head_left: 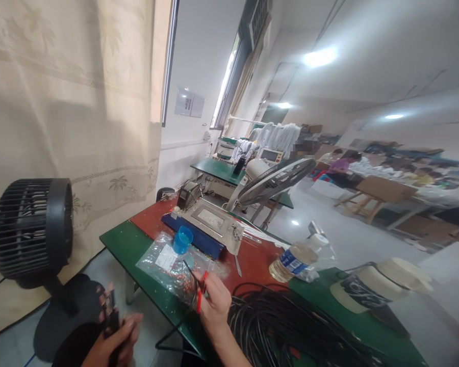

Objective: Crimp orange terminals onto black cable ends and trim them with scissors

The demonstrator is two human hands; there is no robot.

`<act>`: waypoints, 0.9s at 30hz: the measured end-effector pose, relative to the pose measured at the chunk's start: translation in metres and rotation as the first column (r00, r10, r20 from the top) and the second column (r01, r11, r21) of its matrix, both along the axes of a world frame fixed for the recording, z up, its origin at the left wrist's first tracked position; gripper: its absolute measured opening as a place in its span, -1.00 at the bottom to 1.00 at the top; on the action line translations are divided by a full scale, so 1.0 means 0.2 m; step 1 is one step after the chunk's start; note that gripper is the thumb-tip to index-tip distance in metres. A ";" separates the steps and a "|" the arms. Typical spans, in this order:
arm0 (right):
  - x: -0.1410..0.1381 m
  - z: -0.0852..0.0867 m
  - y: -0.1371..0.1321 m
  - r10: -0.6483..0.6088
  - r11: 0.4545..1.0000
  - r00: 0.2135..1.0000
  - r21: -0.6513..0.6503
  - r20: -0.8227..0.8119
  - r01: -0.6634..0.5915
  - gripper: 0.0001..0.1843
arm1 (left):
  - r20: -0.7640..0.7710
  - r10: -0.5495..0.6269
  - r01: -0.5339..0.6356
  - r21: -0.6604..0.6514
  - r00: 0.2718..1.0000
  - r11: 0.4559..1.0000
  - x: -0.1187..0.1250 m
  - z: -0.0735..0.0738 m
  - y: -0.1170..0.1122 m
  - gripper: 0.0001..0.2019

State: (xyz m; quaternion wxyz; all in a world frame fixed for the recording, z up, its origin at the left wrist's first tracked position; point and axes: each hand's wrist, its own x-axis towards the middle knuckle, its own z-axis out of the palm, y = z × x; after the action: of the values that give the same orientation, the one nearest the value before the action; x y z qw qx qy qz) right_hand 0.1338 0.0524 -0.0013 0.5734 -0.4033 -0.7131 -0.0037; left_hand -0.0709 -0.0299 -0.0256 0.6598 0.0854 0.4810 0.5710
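Note:
My right hand [215, 302] is closed round a red-handled tool [201, 294] and a thin black cable [193, 285] that bends down off the table's front edge. It sits over the green table [118, 239], beside a large coil of black cable [275, 326]. My left hand [115, 341] is low at the bottom left, below the table, closed round a small dark object with several coloured wire ends [109, 313].
A clear plastic bag of small parts [168, 265], a blue cup [182, 239], a grey machine [210, 221], a water bottle [296, 260] and tape rolls [367, 293] lie on the table. A black fan [32, 229] stands at left. People work at the far back.

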 end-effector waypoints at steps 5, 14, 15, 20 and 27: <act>-0.03 -0.02 -0.25 0.088 0.978 0.955 0.156 0.283 -0.136 -0.76 | -0.245 -0.184 0.216 0.112 0.952 0.970 0.17 0.19 0.07 -0.69; -0.05 -0.11 -0.42 0.196 0.971 0.894 0.047 0.402 -0.234 -0.75 | -0.210 -0.136 0.154 0.073 0.968 0.985 0.25 0.20 -0.03 -0.68; -0.06 -0.12 -0.43 0.200 0.977 0.916 0.007 0.348 -0.215 -0.74 | -0.244 -0.130 0.151 0.068 0.961 0.986 0.24 0.19 -0.03 -0.67; -0.05 -0.18 -0.48 0.236 0.921 0.971 -0.326 0.040 -0.211 -0.76 | -0.323 -0.134 0.140 -0.005 0.937 0.990 0.24 0.16 -0.03 -0.59; -0.05 -0.22 -0.51 0.188 0.608 0.921 -0.696 -0.342 -0.382 -0.78 | -0.356 -0.159 0.172 0.005 0.921 0.985 0.26 0.15 -0.02 -0.64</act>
State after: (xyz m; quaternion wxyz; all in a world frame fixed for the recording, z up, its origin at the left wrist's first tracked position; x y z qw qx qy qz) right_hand 0.1241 -0.0491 -0.0461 0.4278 -0.4811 -0.6326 0.4305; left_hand -0.0186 -0.0338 0.0047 0.6065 0.2390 0.5727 0.4970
